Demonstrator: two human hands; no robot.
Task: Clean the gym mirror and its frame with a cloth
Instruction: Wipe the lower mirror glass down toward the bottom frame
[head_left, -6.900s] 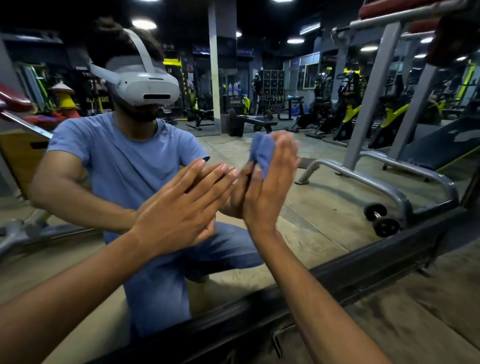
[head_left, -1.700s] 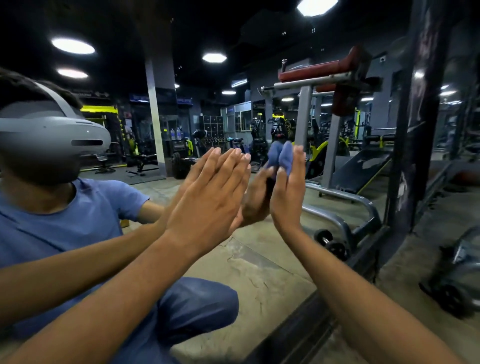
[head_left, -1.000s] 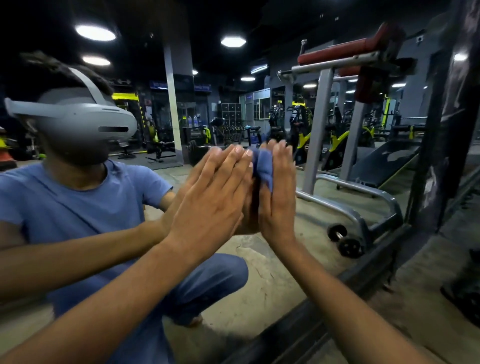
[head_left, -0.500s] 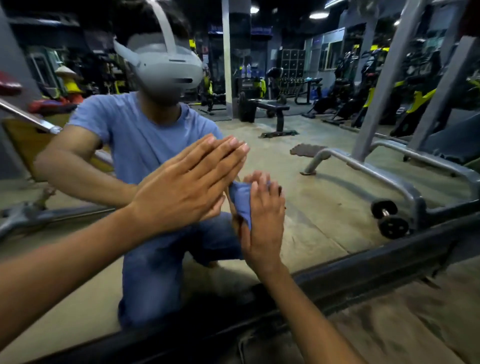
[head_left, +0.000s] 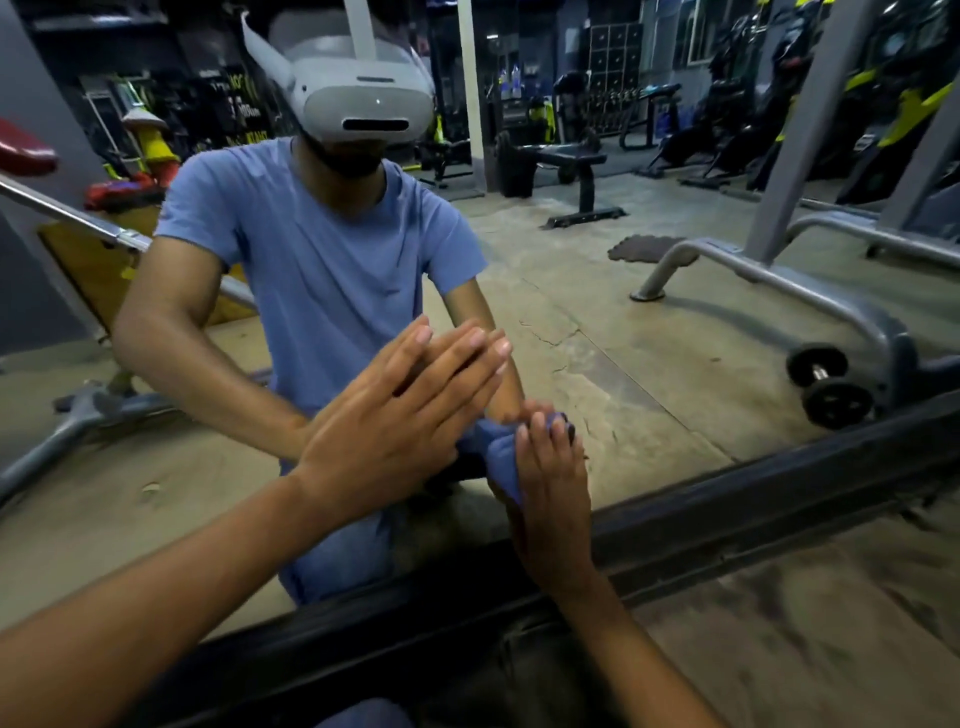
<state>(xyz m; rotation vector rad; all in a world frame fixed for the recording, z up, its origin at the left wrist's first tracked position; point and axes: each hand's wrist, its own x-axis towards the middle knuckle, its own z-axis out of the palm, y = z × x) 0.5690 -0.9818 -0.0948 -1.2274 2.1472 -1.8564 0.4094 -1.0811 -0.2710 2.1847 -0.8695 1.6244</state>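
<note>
low, right hand (head_left: 550, 483) presses cloth (head_left: 498, 452).

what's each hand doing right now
Left hand: open, straight fingers flat against the gym mirror glass.
Right hand: pressing a crumpled blue cloth to the glass near the dark bottom frame.
</note>
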